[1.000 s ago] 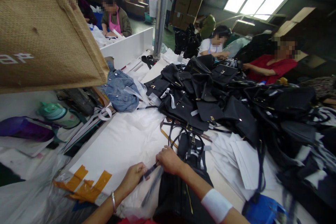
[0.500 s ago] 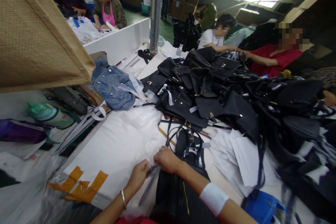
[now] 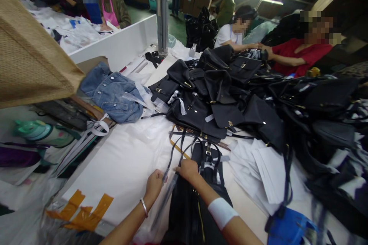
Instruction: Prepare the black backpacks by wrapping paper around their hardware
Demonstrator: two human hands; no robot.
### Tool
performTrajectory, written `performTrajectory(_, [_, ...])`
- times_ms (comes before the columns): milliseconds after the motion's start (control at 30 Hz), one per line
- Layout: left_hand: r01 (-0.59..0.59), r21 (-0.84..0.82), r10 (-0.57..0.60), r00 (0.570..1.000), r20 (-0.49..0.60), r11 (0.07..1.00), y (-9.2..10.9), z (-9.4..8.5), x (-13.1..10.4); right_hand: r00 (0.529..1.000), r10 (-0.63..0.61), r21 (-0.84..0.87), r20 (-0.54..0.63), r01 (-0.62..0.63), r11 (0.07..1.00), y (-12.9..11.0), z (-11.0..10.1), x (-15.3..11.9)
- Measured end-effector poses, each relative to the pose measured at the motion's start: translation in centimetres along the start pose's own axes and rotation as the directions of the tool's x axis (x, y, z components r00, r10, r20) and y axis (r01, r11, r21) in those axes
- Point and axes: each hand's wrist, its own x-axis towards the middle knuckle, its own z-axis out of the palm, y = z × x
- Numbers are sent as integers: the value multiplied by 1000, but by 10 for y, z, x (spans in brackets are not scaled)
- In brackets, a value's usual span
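Left hand (image 3: 153, 184) and right hand (image 3: 188, 169) are both pinching shut on a thin dark strap (image 3: 169, 187), lying between them, its long axis running down-left toward the body beside the black handbag (image 3: 198, 206) under the right wrist. Open white sheet (image 3: 126, 160) is lying left of the hands; the bag pile (image 3: 230, 99) is crowding ahead and right.
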Motion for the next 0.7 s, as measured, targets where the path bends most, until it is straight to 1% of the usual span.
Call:
performTrajectory(100, [33, -24, -33, 999, 19, 999, 0, 4, 5, 999, 41, 159, -4, -40, 986, -5, 10, 8])
performTrajectory(167, [41, -59, -40, 999, 26, 997, 1, 3, 6, 1000, 29, 295, 7, -30, 955, -4, 13, 9])
performTrajectory(233, [31, -99, -29, 999, 24, 995, 4, 1, 6, 999, -10, 447, 40, -9, 894, -2, 17, 7])
performTrajectory(300, [16, -144, -12, 1000, 29, 989, 7, -1, 4, 996, -53, 592, 70, 2, 806, 0, 21, 3])
performTrajectory(367, [11, -202, 4, 997, 74, 979, 12, -2, -1, 995, -72, 703, 65, 6, 711, 3, 27, 0])
performTrajectory(467, [34, -303, 26, 981, 194, 952, 22, 0, -12, 999, -43, 804, 4, 22, 595, 7, 33, 0])
performTrajectory(533, [63, -356, 30, 968, 250, 932, 28, 1, -19, 999, -10, 842, -38, 38, 538, 8, 37, 1])
performTrajectory(600, [87, -391, 27, 961, 276, 916, 32, 0, -24, 998, 13, 866, -69, 53, 497, 7, 38, 1])
performTrajectory(700, [83, -444, 47, 961, 274, 892, 36, -3, -29, 994, 38, 887, -100, 71, 457, 2, 37, -1])
